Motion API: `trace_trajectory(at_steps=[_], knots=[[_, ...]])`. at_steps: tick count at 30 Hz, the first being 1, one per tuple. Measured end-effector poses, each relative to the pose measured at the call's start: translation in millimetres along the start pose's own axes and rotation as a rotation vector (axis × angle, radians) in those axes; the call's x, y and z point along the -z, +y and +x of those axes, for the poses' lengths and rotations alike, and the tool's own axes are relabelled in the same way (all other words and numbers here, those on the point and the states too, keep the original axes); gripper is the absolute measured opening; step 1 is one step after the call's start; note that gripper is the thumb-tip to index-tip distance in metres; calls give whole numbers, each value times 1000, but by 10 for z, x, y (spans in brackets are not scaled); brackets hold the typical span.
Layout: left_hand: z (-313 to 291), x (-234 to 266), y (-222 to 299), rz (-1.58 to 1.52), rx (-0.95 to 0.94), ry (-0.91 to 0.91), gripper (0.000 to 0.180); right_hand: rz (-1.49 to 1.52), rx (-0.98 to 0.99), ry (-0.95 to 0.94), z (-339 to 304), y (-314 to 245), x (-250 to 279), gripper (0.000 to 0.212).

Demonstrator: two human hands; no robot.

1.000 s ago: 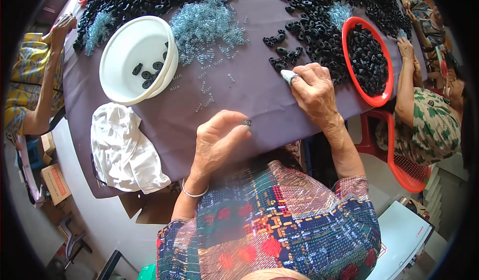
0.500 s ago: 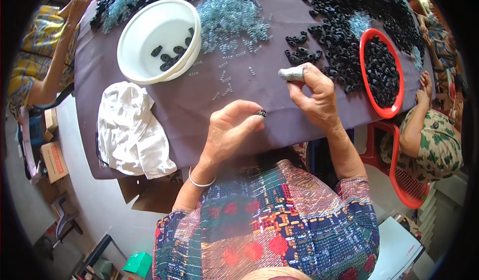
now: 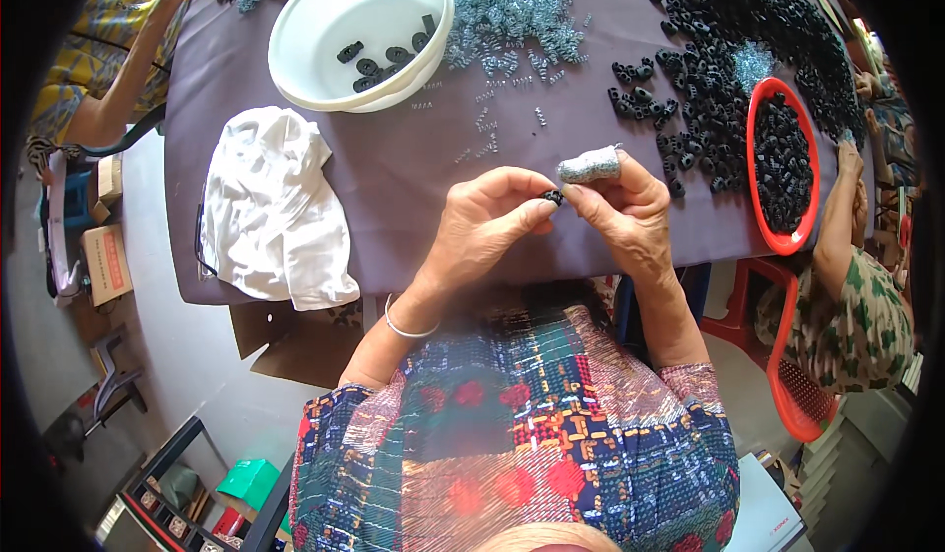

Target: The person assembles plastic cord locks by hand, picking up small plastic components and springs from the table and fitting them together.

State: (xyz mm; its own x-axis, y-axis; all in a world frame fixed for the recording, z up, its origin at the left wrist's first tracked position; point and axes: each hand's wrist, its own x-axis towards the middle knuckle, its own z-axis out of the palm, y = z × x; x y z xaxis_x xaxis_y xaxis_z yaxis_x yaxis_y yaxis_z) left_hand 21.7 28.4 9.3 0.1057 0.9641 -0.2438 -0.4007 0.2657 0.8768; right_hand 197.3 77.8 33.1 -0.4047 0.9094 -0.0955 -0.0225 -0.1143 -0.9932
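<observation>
Pinched between the thumb and forefinger of my left hand (image 3: 472, 225) is a small black plastic part (image 3: 553, 198). My right hand (image 3: 635, 219) is closed right beside it, thumb tip at the part's right side. A grey-white wrap (image 3: 589, 165) covers the right forefinger; anything between that finger and the thumb is too small or hidden to make out. Beyond my hands, a few loose small clear springs (image 3: 482, 139) lie on the cloth, and a larger heap of springs (image 3: 517, 16) is behind them. A white bowl (image 3: 285, 70) at the upper left contains several black parts (image 3: 379, 70).
A purple-grey cloth (image 3: 394, 178) covers the table. Heaped black parts (image 3: 704, 109) spread over its right side, beside a red basket (image 3: 756, 198) full of them. White fabric (image 3: 271, 208) lies at the left. Other people sit at both sides; a red chair (image 3: 792, 385) stands right.
My hands have come together: the right has moved down to the black part in my left. The view has shifted, so the table's things appear higher and further right.
</observation>
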Motion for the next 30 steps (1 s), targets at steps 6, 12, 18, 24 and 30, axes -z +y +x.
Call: trace_trajectory(at_steps=[6,12,18,24,30], knots=[[2,1,-7,24,-12,-11,21,-163,2,-46,-33,-31,17,19],[16,-14,-30,69,-45,-20,21,-92,-101,-71,-36,-30,105,19],[19,3,-27,71,-29,-11,21,-62,-83,-61,-31,12,96,20],[9,-10,-64,117,-54,7,21,-40,-97,-21,-47,23,80,20],[8,-44,-92,243,-120,35,16,-250,9,-64,-25,30,114,16]])
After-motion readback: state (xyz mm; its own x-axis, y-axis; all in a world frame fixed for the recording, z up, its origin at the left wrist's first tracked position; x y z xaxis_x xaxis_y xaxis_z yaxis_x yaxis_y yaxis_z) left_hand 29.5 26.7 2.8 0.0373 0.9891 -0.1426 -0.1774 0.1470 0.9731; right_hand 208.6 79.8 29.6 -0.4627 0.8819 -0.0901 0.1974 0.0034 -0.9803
